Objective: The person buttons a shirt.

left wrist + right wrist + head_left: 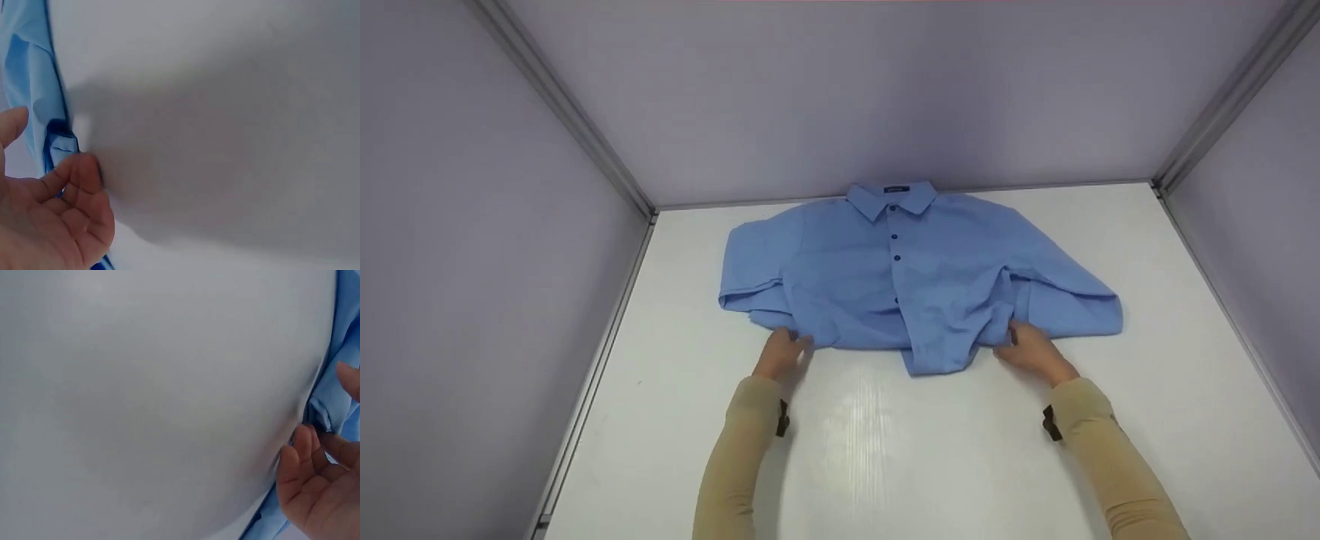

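Observation:
A blue short-sleeved button-up shirt point(847, 262) lies front side up, its collar toward the back wall. The lower part looks bunched or tucked under, and a flap of the front sticks out near the middle. At the shirt's near left edge is my left hand point(784, 354); in the left wrist view its bent fingers point(87, 169) touch the cloth while the thumb stands apart. My right hand point(1031, 352) is at the near right edge below the sleeve. In the right wrist view its fingers point(304, 444) touch the fabric edge, thumb away from them.
The shirt lies on a white table point(885, 450). Pale panels enclose it at the left, back point(840, 97) and right, with metal strips along the corners. The collar reaches the foot of the back panel.

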A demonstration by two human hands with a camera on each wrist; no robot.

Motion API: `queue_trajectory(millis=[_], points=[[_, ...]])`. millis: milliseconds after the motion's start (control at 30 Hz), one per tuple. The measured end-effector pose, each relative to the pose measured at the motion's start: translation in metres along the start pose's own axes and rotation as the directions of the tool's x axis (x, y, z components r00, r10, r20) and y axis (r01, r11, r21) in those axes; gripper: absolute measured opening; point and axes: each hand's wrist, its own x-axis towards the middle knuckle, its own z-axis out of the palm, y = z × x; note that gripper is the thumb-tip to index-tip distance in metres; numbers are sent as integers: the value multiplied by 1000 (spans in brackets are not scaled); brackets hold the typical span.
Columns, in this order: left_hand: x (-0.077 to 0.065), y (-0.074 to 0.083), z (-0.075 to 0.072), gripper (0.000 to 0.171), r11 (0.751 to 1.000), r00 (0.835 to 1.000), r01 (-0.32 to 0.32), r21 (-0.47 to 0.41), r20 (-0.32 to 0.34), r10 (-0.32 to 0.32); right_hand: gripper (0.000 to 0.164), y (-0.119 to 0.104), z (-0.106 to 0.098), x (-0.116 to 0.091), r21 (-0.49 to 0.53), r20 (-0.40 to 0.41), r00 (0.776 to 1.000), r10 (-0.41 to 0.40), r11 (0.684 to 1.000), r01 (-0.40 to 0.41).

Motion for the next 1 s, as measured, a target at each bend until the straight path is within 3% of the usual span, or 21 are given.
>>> queue_trajectory(millis=[100, 233, 300, 367, 500, 533, 633, 733, 767, 833, 967, 1000], points=[[5, 8, 5, 59, 975, 998, 57, -214, 33, -51, 39, 0, 6, 10, 53, -55, 996, -72, 996, 75], [12, 13, 12, 47, 969, 998, 60, -239, 25, -56, 14, -2, 11, 18, 2, -155, 977, -149, 989, 151], [16, 15, 13, 28, 975, 1000, 1, -224, -5, -2, 12, -4, 8, 20, -11, -199, 966, -167, 986, 169], [18, 18, 10, 23, 965, 998, -68, -254, -30, 62, 14, -9, 2, 23, 8, -247, 955, -164, 985, 171], [24, 33, -7, 34, 897, 970, -239, -371, -131, 204, 25, -23, -18, 31, 168, -314, 947, -67, 978, 125], [25, 37, -12, 35, 873, 960, -277, -401, -148, 237, 26, -12, -19, 42, 259, -318, 946, -61, 954, 149], [27, 47, -21, 37, 828, 929, -370, -422, -166, 331, 31, -25, -33, 51, 412, -326, 945, -10, 898, 152], [27, 53, -22, 42, 840, 932, -349, -416, -63, 356, 38, -35, -45, 56, 480, -269, 963, 2, 867, 132], [27, 55, -21, 51, 856, 932, -341, -389, -22, 361, 46, -53, -52, 48, 440, -252, 968, 24, 893, 93], [27, 57, -18, 73, 890, 936, -314, -330, 47, 348, 54, -56, -56, 49, 429, -193, 981, 23, 901, 64], [27, 60, -16, 78, 911, 926, -356, -209, 51, 373, 54, -58, -57, 49, 420, -104, 994, 12, 907, 33], [26, 61, -17, 77, 915, 931, -347, -207, 42, 362, 52, -59, -57, 48, 424, -92, 996, 2, 905, 37]])
